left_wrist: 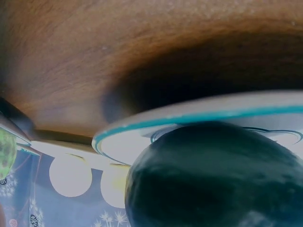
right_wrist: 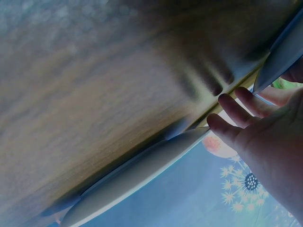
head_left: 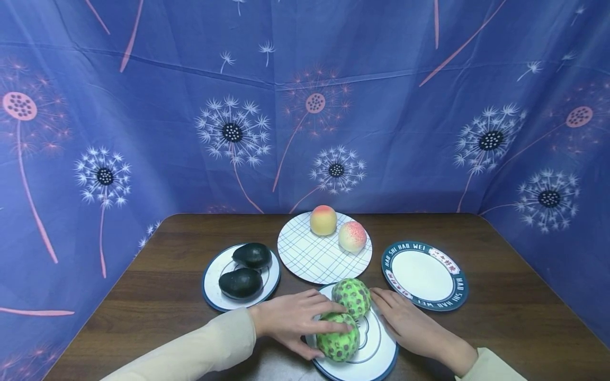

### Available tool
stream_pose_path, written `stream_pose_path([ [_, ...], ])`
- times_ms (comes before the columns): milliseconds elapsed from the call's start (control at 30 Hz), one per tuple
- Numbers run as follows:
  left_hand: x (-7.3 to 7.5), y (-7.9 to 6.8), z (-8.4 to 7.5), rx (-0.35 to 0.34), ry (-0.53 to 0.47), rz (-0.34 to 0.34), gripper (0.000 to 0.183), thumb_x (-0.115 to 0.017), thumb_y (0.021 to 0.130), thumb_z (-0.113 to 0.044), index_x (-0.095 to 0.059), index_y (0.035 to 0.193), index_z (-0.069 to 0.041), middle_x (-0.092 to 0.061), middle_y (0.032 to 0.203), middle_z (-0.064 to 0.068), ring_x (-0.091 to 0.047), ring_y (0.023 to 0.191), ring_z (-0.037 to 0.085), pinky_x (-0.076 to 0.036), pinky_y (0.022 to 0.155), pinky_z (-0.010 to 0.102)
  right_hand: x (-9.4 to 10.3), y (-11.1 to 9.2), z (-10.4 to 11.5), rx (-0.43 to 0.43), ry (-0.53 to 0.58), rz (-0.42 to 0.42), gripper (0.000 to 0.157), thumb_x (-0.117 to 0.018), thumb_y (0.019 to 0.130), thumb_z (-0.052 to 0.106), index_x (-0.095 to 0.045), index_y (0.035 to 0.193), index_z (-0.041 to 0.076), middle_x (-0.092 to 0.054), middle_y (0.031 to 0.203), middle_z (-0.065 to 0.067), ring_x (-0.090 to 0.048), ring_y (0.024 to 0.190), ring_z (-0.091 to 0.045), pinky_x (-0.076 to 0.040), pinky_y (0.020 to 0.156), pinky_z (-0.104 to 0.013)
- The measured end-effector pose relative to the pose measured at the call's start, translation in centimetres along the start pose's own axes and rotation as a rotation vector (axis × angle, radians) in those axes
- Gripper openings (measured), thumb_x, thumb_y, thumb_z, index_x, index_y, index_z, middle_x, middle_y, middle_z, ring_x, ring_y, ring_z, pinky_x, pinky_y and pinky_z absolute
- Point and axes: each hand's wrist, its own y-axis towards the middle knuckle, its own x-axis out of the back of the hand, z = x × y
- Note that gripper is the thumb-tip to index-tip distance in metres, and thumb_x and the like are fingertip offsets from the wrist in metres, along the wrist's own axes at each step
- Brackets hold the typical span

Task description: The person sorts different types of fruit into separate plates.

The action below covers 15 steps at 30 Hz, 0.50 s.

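Note:
Two green, grey-spotted sugar apples lie on a white, blue-rimmed plate [head_left: 381, 349] at the table's front. My left hand [head_left: 297, 320] grips the nearer sugar apple [head_left: 337, 346], its thumb low on the left side and fingers across the top. Beyond it sits the farther sugar apple [head_left: 351, 297], with one left finger lying where the two meet. My right hand [head_left: 410, 323] lies along the plate's right rim, fingers extended, fingertips beside the farther sugar apple. Several of its fingers [right_wrist: 236, 111] show loosely spread in the right wrist view; its thumb is mostly hidden.
To the left, a plate [head_left: 209, 291] bears two dark avocados [head_left: 241, 283]. A checked plate [head_left: 300, 259] behind carries two peaches [head_left: 352, 236]. At the right lies a green-rimmed plate [head_left: 424, 275] with lettering. A blue dandelion-print cloth [head_left: 391, 148] hangs around the table.

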Motion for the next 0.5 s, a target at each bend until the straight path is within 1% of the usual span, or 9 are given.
stream_pose_path([
  [133,-0.01,0.03,-0.02,0.011,-0.027,0.019,0.068,-0.046,0.086,-0.057,-0.019,0.143,-0.03,-0.029,0.142,-0.001,-0.034,0.127,0.01,-0.029,0.106,0.024,-0.06,0.0,-0.04,0.0,-0.003,0.003,0.048,-0.049,0.092,0.024,-0.042,0.135,0.005,-0.044,0.137,-0.009,-0.041,0.127,-0.027,-0.037,0.101,-0.047],
  [233,-0.01,0.09,0.04,0.017,-0.02,0.025,0.069,-0.045,0.086,-0.058,-0.019,0.143,-0.03,-0.029,0.142,-0.002,-0.034,0.127,0.009,-0.029,0.104,0.022,-0.07,0.01,-0.05,-0.006,-0.003,0.007,0.048,-0.05,0.092,0.024,-0.042,0.135,0.005,-0.044,0.137,-0.009,-0.041,0.127,-0.027,-0.037,0.101,-0.047],
  [367,0.02,0.16,0.1,0.026,-0.024,0.02,0.069,-0.045,0.085,-0.059,-0.02,0.142,-0.028,-0.031,0.141,-0.002,-0.037,0.126,0.008,-0.031,0.102,0.021,-0.01,0.04,-0.07,-0.015,0.006,0.016,0.048,-0.05,0.092,0.025,-0.042,0.135,0.006,-0.044,0.137,-0.009,-0.041,0.127,-0.027,-0.037,0.101,-0.048],
  [500,0.12,0.19,0.1,0.035,-0.056,0.011,0.069,-0.048,0.084,-0.057,-0.023,0.141,-0.026,-0.033,0.141,-0.002,-0.039,0.124,0.008,-0.032,0.102,0.023,0.05,0.06,-0.1,-0.016,0.013,0.021,0.049,-0.05,0.092,0.025,-0.041,0.135,0.006,-0.044,0.137,-0.009,-0.041,0.127,-0.027,-0.037,0.101,-0.048],
])
